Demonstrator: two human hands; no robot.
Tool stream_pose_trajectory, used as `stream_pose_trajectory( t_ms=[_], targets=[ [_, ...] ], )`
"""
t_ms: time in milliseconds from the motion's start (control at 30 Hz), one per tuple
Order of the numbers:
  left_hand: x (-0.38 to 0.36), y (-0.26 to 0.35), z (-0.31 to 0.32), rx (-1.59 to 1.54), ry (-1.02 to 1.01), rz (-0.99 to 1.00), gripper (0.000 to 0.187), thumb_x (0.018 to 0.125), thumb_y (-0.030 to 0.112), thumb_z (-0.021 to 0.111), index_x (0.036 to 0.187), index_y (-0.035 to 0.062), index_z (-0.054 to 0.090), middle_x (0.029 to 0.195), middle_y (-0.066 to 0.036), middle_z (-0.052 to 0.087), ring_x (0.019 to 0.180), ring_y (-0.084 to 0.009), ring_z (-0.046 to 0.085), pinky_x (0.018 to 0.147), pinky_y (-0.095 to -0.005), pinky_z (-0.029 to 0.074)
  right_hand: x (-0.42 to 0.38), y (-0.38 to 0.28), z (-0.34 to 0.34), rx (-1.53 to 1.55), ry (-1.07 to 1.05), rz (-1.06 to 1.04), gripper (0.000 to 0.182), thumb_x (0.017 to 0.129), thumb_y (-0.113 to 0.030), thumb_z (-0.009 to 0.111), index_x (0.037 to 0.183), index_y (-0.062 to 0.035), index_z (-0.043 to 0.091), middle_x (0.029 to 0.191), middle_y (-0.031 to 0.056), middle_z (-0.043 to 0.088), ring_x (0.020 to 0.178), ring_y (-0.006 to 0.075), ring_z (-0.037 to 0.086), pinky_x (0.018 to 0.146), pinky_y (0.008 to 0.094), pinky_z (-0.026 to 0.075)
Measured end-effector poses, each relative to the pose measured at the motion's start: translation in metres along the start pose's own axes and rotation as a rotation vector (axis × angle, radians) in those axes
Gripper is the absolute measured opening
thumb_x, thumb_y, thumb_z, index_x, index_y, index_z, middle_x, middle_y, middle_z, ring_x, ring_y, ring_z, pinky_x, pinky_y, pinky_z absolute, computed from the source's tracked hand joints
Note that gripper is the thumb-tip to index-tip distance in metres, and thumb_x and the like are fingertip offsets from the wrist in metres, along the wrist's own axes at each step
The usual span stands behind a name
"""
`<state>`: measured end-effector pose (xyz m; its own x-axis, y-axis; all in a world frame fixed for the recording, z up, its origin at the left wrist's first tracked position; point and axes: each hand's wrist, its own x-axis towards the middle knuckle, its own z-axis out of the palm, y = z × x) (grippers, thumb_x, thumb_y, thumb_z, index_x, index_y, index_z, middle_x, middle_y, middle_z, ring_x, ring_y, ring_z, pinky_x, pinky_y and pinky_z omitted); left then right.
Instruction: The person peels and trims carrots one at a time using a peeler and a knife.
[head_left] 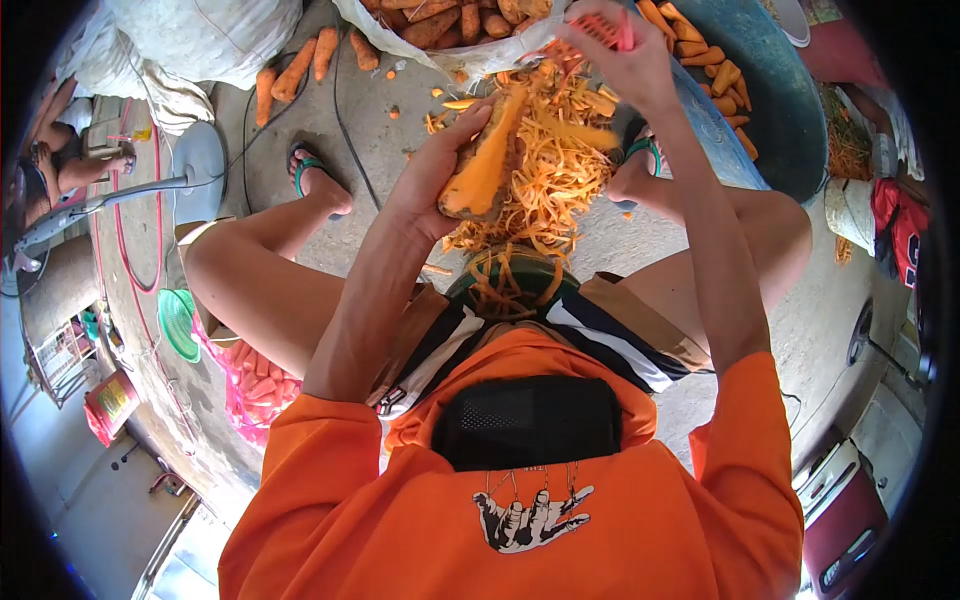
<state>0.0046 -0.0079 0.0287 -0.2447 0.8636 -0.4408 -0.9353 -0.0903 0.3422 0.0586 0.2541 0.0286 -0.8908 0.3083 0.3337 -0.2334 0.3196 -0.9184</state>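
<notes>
A part-peeled carrot [488, 160] lies tilted in the left hand [440, 175], above the near-left part of a heap of peelings [555, 190]. Its upper face is bare orange, while brown skin remains along the edges and at the thick near end. The left hand is wrapped around the carrot's left side, the thumb along its far left edge. The right hand [640, 62] is closed around a red peeler [588, 38], blurred, beyond and to the right of the carrot and apart from it.

The peelings spread over the concrete floor [270, 165] between two feet in green-strapped sandals [303, 170]. Nearer, some strips drape over a green rounded object [478, 275] between the thighs. At the far side, a white sack [455, 63] stands open, holding unpeeled carrots [470, 22]. To the far right, peeled carrots [728, 78] lie along the left side of a blue tub [790, 120]. To the far left, several loose carrots [292, 72] lie on the floor beside full white sacks [210, 40]. On the left are a grey fan [200, 170] and another person's leg [90, 172]; nearer, a pink bag [235, 400] of carrots sits just beside a green basin [178, 325].
</notes>
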Motion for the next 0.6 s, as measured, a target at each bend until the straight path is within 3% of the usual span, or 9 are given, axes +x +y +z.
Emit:
stream_pose_trajectory(
  t_ms=[67,167,267,367,400,467,500,567,600],
  targets=[
    [0.001,0.0,0.012,0.118,0.128,0.04,0.033,0.11,0.029,0.045,0.133,0.0073,0.055,0.109,-0.01,0.068,0.096,-0.016,0.07,0.072,-0.0353,0.063,0.012,-0.01,-0.005,-0.061,0.078,-0.218,0.021,0.09,-0.025,0.082,0.106,-0.0142,0.075,0.086,-0.0022,0.073,0.076,0.0054,0.066,0.072,0.0244,0.054],
    [0.002,0.002,0.026,0.116,0.175,0.066,0.039,0.111,0.031,0.044,0.143,0.0101,0.049,0.108,-0.01,0.067,0.093,-0.015,0.069,0.071,-0.0315,0.062,-0.026,-0.071,0.036,-0.079,-0.139,-0.148,0.024,0.091,-0.023,0.081,0.107,-0.0077,0.073,0.088,-0.0012,0.074,0.079,0.0063,0.067,0.073,0.0235,0.054],
    [-0.001,0.002,0.026,0.232,0.192,0.107,0.041,0.111,0.031,0.042,0.147,0.0109,0.047,0.107,-0.01,0.068,0.092,-0.0146,0.068,0.071,-0.0302,0.061,-0.031,-0.059,0.041,-0.085,-0.345,-0.03,0.025,0.09,-0.024,0.083,0.106,-0.0081,0.074,0.091,-0.0015,0.073,0.081,0.0065,0.067,0.074,0.0234,0.054],
    [-0.008,0.007,0.036,0.347,0.208,0.16,0.04,0.111,0.03,0.042,0.144,0.0081,0.05,0.105,-0.01,0.069,0.091,-0.0148,0.069,0.07,-0.0295,0.061,-0.008,-0.013,0.017,0.068,-0.065,0.077,0.026,0.088,-0.026,0.084,0.106,-0.0101,0.075,0.084,-0.0028,0.071,0.078,0.0054,0.065,0.072,0.023,0.053],
    [-0.005,0.006,0.019,0.359,0.127,0.115,0.04,0.111,0.029,0.043,0.142,0.0069,0.052,0.109,-0.01,0.068,0.091,-0.0147,0.069,0.07,-0.0284,0.06,-0.001,-0.012,0.009,0.066,-0.065,0.074,0.026,0.088,-0.026,0.084,0.106,-0.0101,0.075,0.084,-0.0028,0.071,0.078,0.0054,0.065,0.072,0.023,0.053],
    [-0.005,0.008,0.024,0.332,0.144,0.078,0.041,0.11,0.03,0.044,0.144,0.0072,0.051,0.109,-0.01,0.068,0.091,-0.0146,0.068,0.071,-0.0279,0.06,0.013,-0.022,0.0,0.052,-0.007,-0.124,0.01,0.097,-0.008,0.072,0.099,-0.0039,0.063,0.088,0.004,0.068,0.079,0.0119,0.069,0.069,0.029,0.055],
    [-0.005,0.008,0.025,0.298,0.166,0.04,0.042,0.11,0.031,0.045,0.145,0.0076,0.049,0.11,-0.01,0.068,0.091,-0.0144,0.068,0.072,-0.0274,0.06,0.007,-0.024,0.007,0.054,-0.01,-0.125,0.01,0.097,-0.008,0.072,0.099,-0.0039,0.063,0.088,0.004,0.068,0.079,0.0119,0.069,0.069,0.029,0.055],
    [0.0,0.007,0.016,0.227,0.11,0.067,0.041,0.109,0.031,0.048,0.144,0.0082,0.05,0.111,-0.009,0.068,0.094,-0.0147,0.069,0.076,-0.0284,0.06,-0.017,-0.053,0.034,-0.009,-0.083,-0.247,0.024,0.09,-0.025,0.083,0.107,-0.0096,0.075,0.082,-0.0026,0.07,0.075,0.0055,0.065,0.071,0.0239,0.053],
    [0.002,0.008,0.013,0.161,0.053,0.093,0.041,0.108,0.03,0.051,0.143,0.0088,0.051,0.113,-0.007,0.069,0.096,-0.015,0.07,0.081,-0.0293,0.061,-0.024,-0.056,0.038,-0.007,-0.082,-0.25,0.024,0.09,-0.025,0.083,0.107,-0.0096,0.075,0.082,-0.0026,0.07,0.075,0.0055,0.065,0.071,0.0239,0.053]
  ],
)
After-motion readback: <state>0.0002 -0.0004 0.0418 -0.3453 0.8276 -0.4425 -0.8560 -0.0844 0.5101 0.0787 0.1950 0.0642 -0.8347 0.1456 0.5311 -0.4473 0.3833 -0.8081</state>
